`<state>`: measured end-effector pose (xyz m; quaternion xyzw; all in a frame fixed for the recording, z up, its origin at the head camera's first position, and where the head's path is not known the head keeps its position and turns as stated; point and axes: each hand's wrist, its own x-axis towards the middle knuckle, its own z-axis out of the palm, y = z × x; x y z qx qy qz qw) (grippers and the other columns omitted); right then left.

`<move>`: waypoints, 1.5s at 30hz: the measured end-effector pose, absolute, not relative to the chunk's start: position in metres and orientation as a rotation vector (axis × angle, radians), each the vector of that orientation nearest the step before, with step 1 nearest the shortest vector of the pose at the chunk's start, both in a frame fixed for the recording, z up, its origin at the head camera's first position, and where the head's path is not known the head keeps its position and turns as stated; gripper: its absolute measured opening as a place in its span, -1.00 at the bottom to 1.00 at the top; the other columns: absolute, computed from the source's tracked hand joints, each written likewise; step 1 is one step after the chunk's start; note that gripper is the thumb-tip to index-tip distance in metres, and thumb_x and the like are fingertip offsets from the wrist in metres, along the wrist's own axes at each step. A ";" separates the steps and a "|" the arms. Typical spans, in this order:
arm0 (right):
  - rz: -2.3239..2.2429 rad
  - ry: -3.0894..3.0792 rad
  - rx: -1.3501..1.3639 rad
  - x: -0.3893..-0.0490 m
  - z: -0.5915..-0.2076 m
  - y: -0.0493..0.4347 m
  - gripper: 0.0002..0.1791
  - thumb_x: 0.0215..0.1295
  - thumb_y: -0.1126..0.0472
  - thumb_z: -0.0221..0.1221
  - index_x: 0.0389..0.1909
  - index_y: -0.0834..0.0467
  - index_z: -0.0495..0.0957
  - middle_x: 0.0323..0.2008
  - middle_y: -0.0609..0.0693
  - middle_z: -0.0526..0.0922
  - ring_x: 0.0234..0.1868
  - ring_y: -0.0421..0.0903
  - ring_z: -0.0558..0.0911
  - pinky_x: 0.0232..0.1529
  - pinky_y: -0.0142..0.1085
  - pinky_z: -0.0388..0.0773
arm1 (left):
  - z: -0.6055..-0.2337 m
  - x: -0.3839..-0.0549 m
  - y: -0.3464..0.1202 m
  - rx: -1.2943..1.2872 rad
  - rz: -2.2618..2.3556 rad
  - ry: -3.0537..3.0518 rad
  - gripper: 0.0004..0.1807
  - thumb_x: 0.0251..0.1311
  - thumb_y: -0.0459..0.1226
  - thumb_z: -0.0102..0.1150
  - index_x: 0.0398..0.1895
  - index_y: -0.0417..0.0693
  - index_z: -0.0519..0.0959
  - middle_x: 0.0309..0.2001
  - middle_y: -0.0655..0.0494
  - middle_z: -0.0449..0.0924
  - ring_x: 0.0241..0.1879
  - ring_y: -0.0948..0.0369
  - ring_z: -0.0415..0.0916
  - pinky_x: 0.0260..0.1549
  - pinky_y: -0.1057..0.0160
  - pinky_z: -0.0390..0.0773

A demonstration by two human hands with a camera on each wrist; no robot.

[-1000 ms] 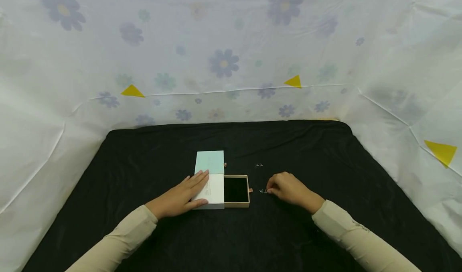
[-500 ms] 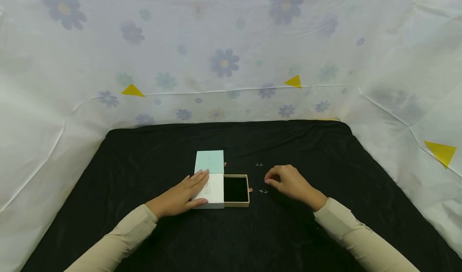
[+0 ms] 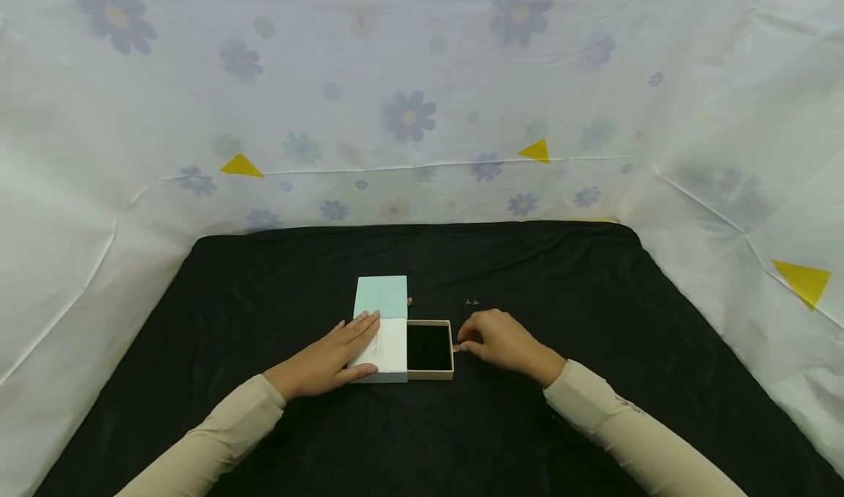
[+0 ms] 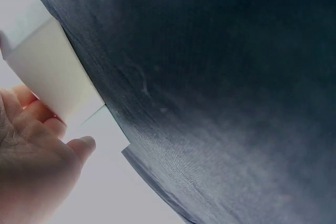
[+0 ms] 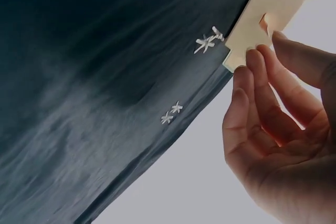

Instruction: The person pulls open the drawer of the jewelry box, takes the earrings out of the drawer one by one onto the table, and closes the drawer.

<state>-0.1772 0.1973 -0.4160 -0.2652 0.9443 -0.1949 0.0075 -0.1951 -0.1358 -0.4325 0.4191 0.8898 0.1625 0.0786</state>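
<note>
A white sliding drawer box [image 3: 392,350] lies on the black cloth, its dark-lined drawer [image 3: 430,374] pulled out to the right. My left hand [image 3: 326,361] rests flat on the white sleeve, fingers extended. At the drawer's front, my right hand [image 3: 501,339] has its thumb and fingertips beside the small ribbon tab [image 5: 264,23]; a firm pinch is not visible. Small silver star-shaped pieces lie nearby: one pair [image 3: 471,302] shows behind the right hand. Two pairs appear in the right wrist view, the larger-looking pieces [image 5: 209,40] close to the drawer corner.
A mint-coloured box [image 3: 382,297] with its own small tab [image 3: 409,302] sits directly behind the white one. Black cloth [image 3: 277,284] covers the table. White flowered sheeting [image 3: 409,64] with yellow triangles encloses the back and sides.
My right hand lifted from the nearer silver pieces, then moved left to the drawer's tab, covering those pieces in the head view. The left hand, box and drawer have stayed put.
</note>
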 end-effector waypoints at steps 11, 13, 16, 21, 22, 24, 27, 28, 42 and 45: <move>-0.587 2.919 -0.843 -0.181 -0.417 0.183 -0.90 0.20 0.20 0.31 -0.28 0.11 0.72 -0.35 -0.09 0.71 -0.43 -0.29 0.60 -0.43 -0.42 0.52 | -0.434 -0.195 -0.136 1.259 0.499 2.673 -0.14 0.37 0.19 -0.17 0.53 -0.10 -0.09 0.54 0.02 -0.19 0.50 0.06 -0.21 0.38 -0.16 -0.04; -0.579 2.921 -0.840 -0.181 -0.418 0.183 -0.91 0.20 0.21 0.31 -0.30 0.10 0.72 -0.36 -0.11 0.70 -0.44 -0.31 0.59 -0.43 -0.42 0.52 | -0.434 -0.194 -0.135 1.266 0.512 2.670 -0.14 0.38 0.18 -0.16 0.53 -0.12 -0.09 0.54 0.01 -0.19 0.50 0.04 -0.21 0.38 -0.17 -0.04; -0.576 2.918 -0.854 -0.182 -0.418 0.183 -0.93 0.19 0.22 0.32 -0.32 0.10 0.73 -0.39 -0.11 0.68 -0.46 -0.33 0.57 -0.44 -0.43 0.51 | -0.435 -0.192 -0.135 1.265 0.530 2.661 -0.14 0.38 0.17 -0.16 0.52 -0.14 -0.09 0.54 -0.01 -0.20 0.50 0.02 -0.21 0.37 -0.18 -0.04; -0.572 2.922 -0.896 -0.183 -0.417 0.181 -0.94 0.19 0.23 0.32 -0.33 0.11 0.72 -0.39 -0.10 0.69 -0.46 -0.32 0.57 -0.45 -0.43 0.52 | -0.434 -0.191 -0.135 1.259 0.522 2.671 -0.14 0.38 0.17 -0.15 0.52 -0.15 -0.09 0.54 -0.01 -0.20 0.50 0.02 -0.21 0.37 -0.19 -0.04; -0.569 2.925 -0.903 -0.183 -0.416 0.181 -0.94 0.19 0.23 0.32 -0.34 0.10 0.72 -0.39 -0.10 0.69 -0.45 -0.31 0.58 -0.45 -0.43 0.52 | -0.434 -0.192 -0.136 1.264 0.514 2.677 -0.14 0.38 0.17 -0.15 0.52 -0.15 -0.09 0.54 -0.01 -0.19 0.50 0.02 -0.21 0.37 -0.19 -0.03; -0.564 2.932 -0.915 -0.185 -0.416 0.178 -0.94 0.19 0.22 0.32 -0.34 0.10 0.72 -0.38 -0.10 0.70 -0.44 -0.29 0.59 -0.43 -0.42 0.53 | -0.434 -0.192 -0.136 1.268 0.501 2.686 -0.14 0.38 0.17 -0.15 0.52 -0.15 -0.09 0.54 -0.01 -0.19 0.50 0.02 -0.20 0.37 -0.18 -0.02; -0.557 2.937 -0.921 -0.186 -0.416 0.174 -0.94 0.19 0.21 0.32 -0.33 0.10 0.72 -0.37 -0.09 0.70 -0.43 -0.28 0.61 -0.42 -0.41 0.54 | -0.433 -0.193 -0.136 1.272 0.491 2.690 -0.14 0.38 0.17 -0.16 0.52 -0.16 -0.08 0.54 -0.02 -0.19 0.50 0.01 -0.20 0.37 -0.19 -0.02; -0.552 2.938 -0.919 -0.186 -0.416 0.173 -0.94 0.19 0.21 0.32 -0.34 0.09 0.72 -0.37 -0.09 0.70 -0.43 -0.28 0.60 -0.43 -0.41 0.54 | -0.433 -0.193 -0.136 1.269 0.487 2.688 -0.14 0.38 0.18 -0.16 0.52 -0.15 -0.09 0.54 -0.01 -0.20 0.50 0.02 -0.20 0.37 -0.18 -0.03; -0.504 2.949 -0.918 -0.186 -0.417 0.166 -0.95 0.19 0.22 0.32 -0.37 0.10 0.73 -0.40 -0.10 0.68 -0.46 -0.28 0.58 -0.43 -0.40 0.53 | -0.430 -0.192 -0.132 1.255 0.461 2.667 -0.14 0.38 0.19 -0.18 0.53 -0.14 -0.11 0.54 0.01 -0.23 0.51 0.05 -0.25 0.38 -0.17 -0.05; -0.498 2.948 -0.926 -0.186 -0.416 0.165 -0.95 0.20 0.22 0.32 -0.37 0.09 0.73 -0.41 -0.10 0.68 -0.46 -0.27 0.58 -0.42 -0.39 0.54 | -0.429 -0.192 -0.131 1.252 0.450 2.668 -0.13 0.38 0.20 -0.19 0.53 -0.14 -0.11 0.54 0.01 -0.23 0.51 0.05 -0.25 0.38 -0.17 -0.05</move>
